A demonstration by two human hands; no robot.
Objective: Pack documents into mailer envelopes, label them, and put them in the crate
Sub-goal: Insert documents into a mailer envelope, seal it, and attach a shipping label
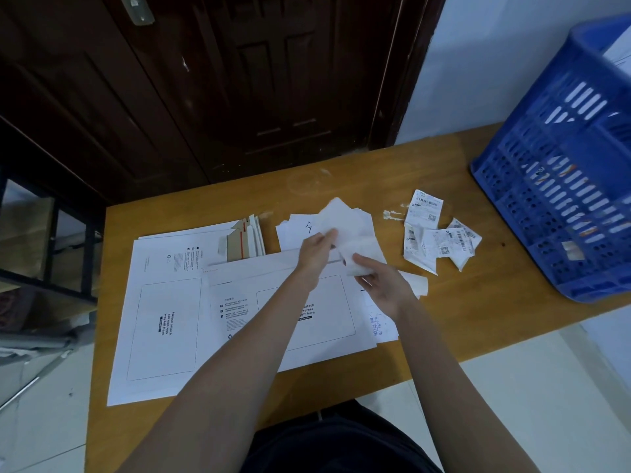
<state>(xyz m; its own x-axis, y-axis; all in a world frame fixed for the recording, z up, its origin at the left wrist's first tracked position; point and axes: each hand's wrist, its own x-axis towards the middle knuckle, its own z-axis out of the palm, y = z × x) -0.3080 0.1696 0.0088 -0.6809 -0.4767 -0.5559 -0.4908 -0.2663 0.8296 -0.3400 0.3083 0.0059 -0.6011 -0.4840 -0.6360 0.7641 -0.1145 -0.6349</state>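
My left hand [316, 249] and right hand [379, 279] both pinched a folded white paper document [355, 233] above the white cardboard mailer envelope [273, 302] at the wooden table's [478, 302] middle; the blue slotted plastic crate [563, 186] stood at its far right corner.

Counter [341, 380] stood before door [239, 80]. Stack of mailer envelopes [160, 322] lay at counter's left; one mailer envelope [307, 322] lay at centre, overlapping stack's right edge. Behind stack, opened flaps [244, 240]. Sheaf of documents [345, 223] sat behind centre envelope. Labels [440, 233] lay scattered right of documents. Crate [560, 186] stood tilted at counter's far right. Shelf frame [51, 240] stood left of counter.
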